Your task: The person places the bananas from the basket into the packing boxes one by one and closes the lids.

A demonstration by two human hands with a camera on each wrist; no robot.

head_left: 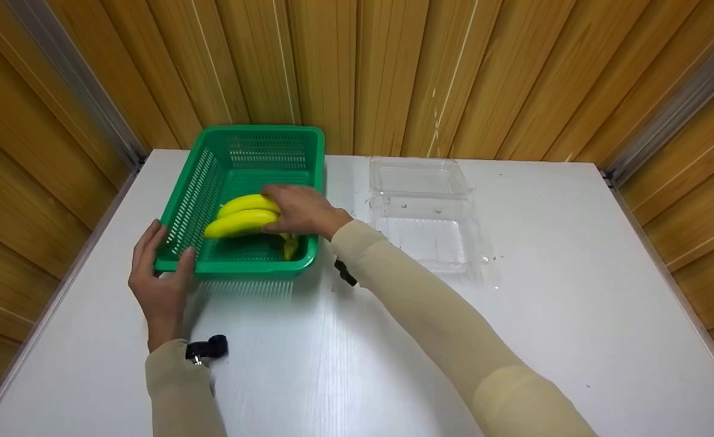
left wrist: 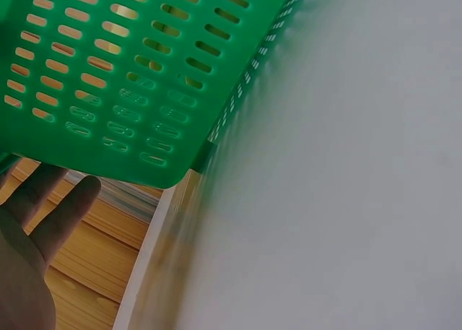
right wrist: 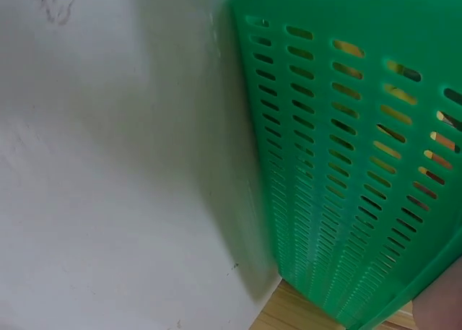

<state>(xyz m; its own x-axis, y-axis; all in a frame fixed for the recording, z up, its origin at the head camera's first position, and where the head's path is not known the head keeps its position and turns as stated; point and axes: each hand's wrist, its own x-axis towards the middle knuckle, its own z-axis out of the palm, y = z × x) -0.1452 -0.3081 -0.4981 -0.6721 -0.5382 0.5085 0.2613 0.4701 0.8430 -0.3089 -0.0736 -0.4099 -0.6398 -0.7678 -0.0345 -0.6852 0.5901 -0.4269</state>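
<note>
Grasping seems underway: the right hand (head_left: 299, 209) grips bananas (head_left: 241, 223) inside the basket (head_left: 235, 267), left hand (head_left: 161, 282) splayed against its near-left corner; lifting would need a secure hold.

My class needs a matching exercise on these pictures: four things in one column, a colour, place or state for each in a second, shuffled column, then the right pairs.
Column 1
1. bananas
2. basket
3. plastic container
4. left hand

Column 2
A. clear, lying on the table to the right of the basket in the head view
B. touching the near left corner of the basket
C. yellow, held by the right hand
D. green, with slotted sides

Right pairs: 1-C, 2-D, 3-A, 4-B
</note>
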